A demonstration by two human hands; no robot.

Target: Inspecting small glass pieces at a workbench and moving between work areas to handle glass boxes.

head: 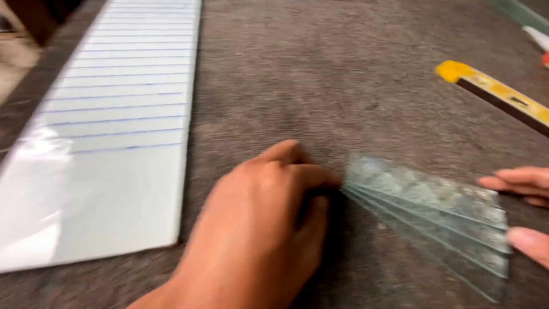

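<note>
1. Fingers first: the left hand, low centre of the frame, has its fingertips pressed together, pinching the near ends of the glass strips; the right hand, at the right edge, shows only a few fingertips, spread apart and touching the far ends of the fan
2. One grey felt-covered table fills the frame and carries everything
3. One large white glass sheet lies along the left side, ruled with blue cross lines; I count about ten, the upper ones blurred, and the lower part is unmarked and looks uncut
4. One yellow and black level lies at the upper right, well apart from both hands
5. Narrow glass strips lie fanned out at lower right between the two hands; about five edges show, though blur makes the count uncertain
6. As a judgement: several strips are already cut and gathered, while the ruled sheet remains whole
</note>
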